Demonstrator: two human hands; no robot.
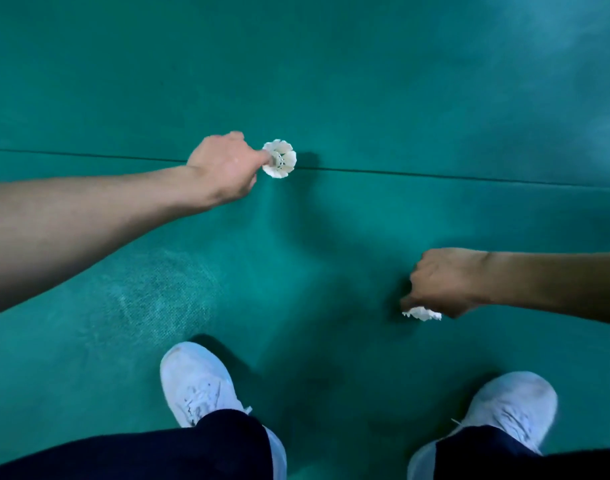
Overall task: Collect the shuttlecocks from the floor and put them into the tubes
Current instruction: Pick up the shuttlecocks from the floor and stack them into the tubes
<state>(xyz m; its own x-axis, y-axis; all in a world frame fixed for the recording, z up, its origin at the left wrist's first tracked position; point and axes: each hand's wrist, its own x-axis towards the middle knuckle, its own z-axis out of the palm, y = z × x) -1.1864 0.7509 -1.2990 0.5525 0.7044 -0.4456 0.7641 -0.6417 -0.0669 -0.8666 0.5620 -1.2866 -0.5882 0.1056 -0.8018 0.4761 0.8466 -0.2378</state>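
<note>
Head view, looking down on a green court floor (331,81). The left hand (224,168) reached out over a dark seam (435,174) in the mat, fingers curled and pinching a white feather shuttlecock (280,159) by its edge; the feather skirt faced the camera, its cork base hidden behind. Whether that shuttlecock sat on the floor or was lifted could not be told.

The right hand (442,282) was lower and nearer the feet, knuckles up, fingers curled down around a second shuttlecock (423,313). Only a strip of white feathers showed below the fist; the rest was covered, and the fingertips themselves were out of sight.

Both forearms ran off the frame edges. Two white shoes, left (196,382) and right (511,407), stood on the mat, their heels covered by dark trouser legs (192,452). The upper right of the floor was hazy.
</note>
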